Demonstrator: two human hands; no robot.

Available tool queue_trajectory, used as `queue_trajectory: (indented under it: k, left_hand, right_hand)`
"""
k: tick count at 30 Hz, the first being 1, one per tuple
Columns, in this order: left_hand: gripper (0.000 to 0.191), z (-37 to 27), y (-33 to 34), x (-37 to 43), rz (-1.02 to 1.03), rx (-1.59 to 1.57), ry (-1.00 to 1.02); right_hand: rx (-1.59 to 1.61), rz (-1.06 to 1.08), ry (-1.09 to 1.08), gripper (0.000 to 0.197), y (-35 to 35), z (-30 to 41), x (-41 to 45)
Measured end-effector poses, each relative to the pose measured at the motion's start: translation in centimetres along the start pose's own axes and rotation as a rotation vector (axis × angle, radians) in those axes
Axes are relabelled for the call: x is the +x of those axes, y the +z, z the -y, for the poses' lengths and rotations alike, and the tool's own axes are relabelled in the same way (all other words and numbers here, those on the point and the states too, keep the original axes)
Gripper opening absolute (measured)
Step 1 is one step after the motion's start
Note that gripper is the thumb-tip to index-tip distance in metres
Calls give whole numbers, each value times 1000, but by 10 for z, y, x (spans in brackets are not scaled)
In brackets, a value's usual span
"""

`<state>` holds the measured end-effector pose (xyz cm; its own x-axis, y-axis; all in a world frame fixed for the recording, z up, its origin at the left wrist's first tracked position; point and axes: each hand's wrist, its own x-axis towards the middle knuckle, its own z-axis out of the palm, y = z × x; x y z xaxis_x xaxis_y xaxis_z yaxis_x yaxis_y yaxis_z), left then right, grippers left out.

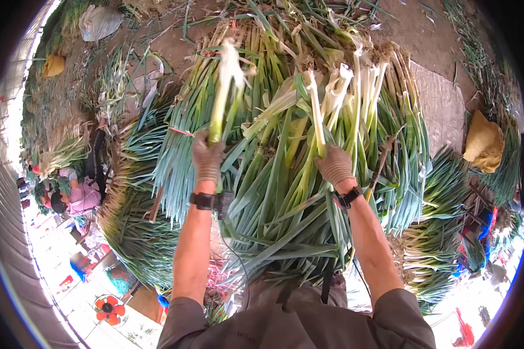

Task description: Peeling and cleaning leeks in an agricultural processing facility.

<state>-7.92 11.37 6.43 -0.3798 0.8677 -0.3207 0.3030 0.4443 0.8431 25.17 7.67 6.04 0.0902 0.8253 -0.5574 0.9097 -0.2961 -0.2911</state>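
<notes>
In a brownish knit glove, my left hand (pixel 208 157) grips a thick green onion stalk (pixel 217 115) by its green part. The stalk's white root end points away from me and looks blurred. My right hand (pixel 333 163), gloved alike, closes around another green onion (pixel 316 109) with a slim white shank. Under and between both hands spreads a loose heap of green onions (pixel 270 174), leaves toward me. Past my right hand several white-shanked stalks (pixel 369 98) lie with roots facing away. A tied bundle of green onions (pixel 174 144) rests beyond my left hand.
More stacked green onions lie at left (pixel 144 231) and right (pixel 436 244). A person in a pink top (pixel 83 196) is at far left. A tan sack (pixel 484 141) sits at right, a pale plastic bag (pixel 99 22) at upper left. A red-bladed fan (pixel 109 309) shows lower left.
</notes>
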Motion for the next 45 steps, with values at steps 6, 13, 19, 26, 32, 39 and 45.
queue_trajectory:
  k: [6, 13, 19, 26, 32, 39, 45]
  left_hand:
    - [25, -70, -69, 8, -229, -133, 229]
    - [32, -87, -71, -18, 169, -247, -47]
    - [41, -50, -67, -37, 515, -137, -211]
    - [43, 10, -46, -82, 663, -208, -250]
    - [45, 26, -50, -69, 626, -217, -226]
    - [61, 26, -33, -41, 801, -139, -202]
    - [62, 32, -22, -40, 967, -326, -297]
  right_hand:
    - [496, -75, -63, 43, -76, 22, 17]
    - [729, -128, -116, 46, -81, 111, 90]
    - [529, 19, -134, 54, 31, 152, 23]
    - [702, 30, 18, 48, 83, 142, -8]
    - [595, 358, -72, 54, 61, 130, -24]
    - [628, 352, -140, 46, 78, 122, -45]
    - [527, 264, -472, 31, 56, 124, -58]
